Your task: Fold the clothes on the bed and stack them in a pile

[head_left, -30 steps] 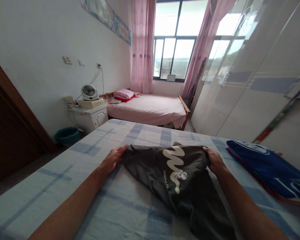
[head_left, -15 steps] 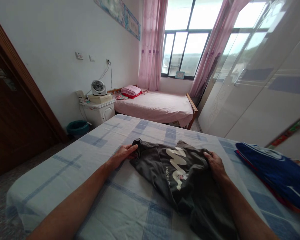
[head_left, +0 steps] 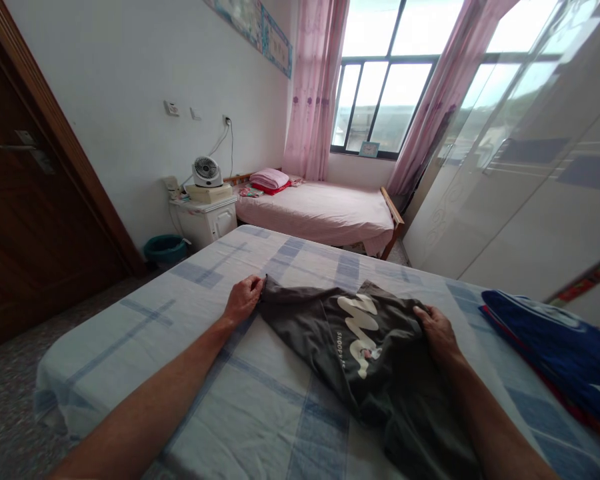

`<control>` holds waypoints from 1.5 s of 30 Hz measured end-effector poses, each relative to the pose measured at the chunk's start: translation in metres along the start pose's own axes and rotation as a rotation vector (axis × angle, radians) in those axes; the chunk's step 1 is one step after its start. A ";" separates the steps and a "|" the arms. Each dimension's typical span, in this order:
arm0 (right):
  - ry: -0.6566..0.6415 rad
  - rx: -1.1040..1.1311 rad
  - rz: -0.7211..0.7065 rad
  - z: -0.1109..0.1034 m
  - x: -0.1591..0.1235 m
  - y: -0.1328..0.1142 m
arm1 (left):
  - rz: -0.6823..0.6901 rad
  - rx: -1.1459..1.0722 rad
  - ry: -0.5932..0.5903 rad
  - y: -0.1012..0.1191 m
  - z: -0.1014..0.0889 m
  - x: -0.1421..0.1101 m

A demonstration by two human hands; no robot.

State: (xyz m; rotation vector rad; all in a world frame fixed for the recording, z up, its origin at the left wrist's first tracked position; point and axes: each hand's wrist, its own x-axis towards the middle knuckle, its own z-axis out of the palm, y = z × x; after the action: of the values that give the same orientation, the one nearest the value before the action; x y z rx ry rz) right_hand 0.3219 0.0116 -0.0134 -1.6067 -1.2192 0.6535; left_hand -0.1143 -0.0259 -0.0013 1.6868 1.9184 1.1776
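A dark grey garment, which looks like a T-shirt (head_left: 320, 333), lies on the bed with a cream squiggle print and small lettering facing up. My left hand (head_left: 243, 299) is closed on its narrow left end, with the cloth drawn out toward me in a taper. At the upper right edge of the shirt, my right hand (head_left: 437, 332) pinches the fabric between thumb and fingers. Folds run across the cloth between both hands. Its lower part hangs toward the bottom of the view, partly hidden by my right forearm.
Under the shirt is a bed with a blue-and-white checked sheet (head_left: 220, 400). Folded blue and red clothes (head_left: 545, 347) lie at the right. Beyond stand a pink bed (head_left: 325, 207), a white nightstand (head_left: 207, 223) with a fan (head_left: 207, 171), and a teal bin (head_left: 165, 250).
My left hand has turned and closed over the shirt's left end, where a striped edge showed before. My right hand keeps its hold. The view has shifted slightly left.
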 end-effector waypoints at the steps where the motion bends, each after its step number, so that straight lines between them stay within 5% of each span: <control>1: -0.006 0.003 0.003 0.000 0.000 0.001 | 0.008 -0.013 -0.018 0.001 -0.001 -0.001; 10: -0.022 0.004 -0.017 -0.001 0.002 0.005 | 0.274 -0.143 -0.154 0.004 0.014 -0.003; 19: -0.011 -0.039 -0.007 -0.002 -0.001 -0.002 | 0.020 -0.321 0.160 0.011 0.003 -0.002; 25: -0.010 -0.003 0.008 -0.002 0.001 0.001 | 0.032 -0.391 -0.126 0.013 0.006 -0.007; 29: 0.006 0.012 0.006 -0.001 0.002 0.005 | 0.063 -0.368 -0.053 0.012 0.009 -0.005; 34: 0.011 0.055 0.015 -0.001 0.002 0.005 | -0.111 -0.685 0.012 0.011 0.000 -0.002; 40: 0.003 0.104 0.033 0.001 0.002 0.006 | -0.014 -0.515 -0.252 0.008 -0.001 -0.003; 45: 0.001 0.207 0.057 -0.001 -0.004 -0.005 | -0.113 -0.585 -0.076 0.007 -0.001 -0.001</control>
State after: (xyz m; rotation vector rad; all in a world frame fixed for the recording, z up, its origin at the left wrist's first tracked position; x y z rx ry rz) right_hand 0.3198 0.0079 -0.0089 -1.4722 -1.0713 0.7887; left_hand -0.1095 -0.0274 0.0043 1.2691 1.4088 1.4261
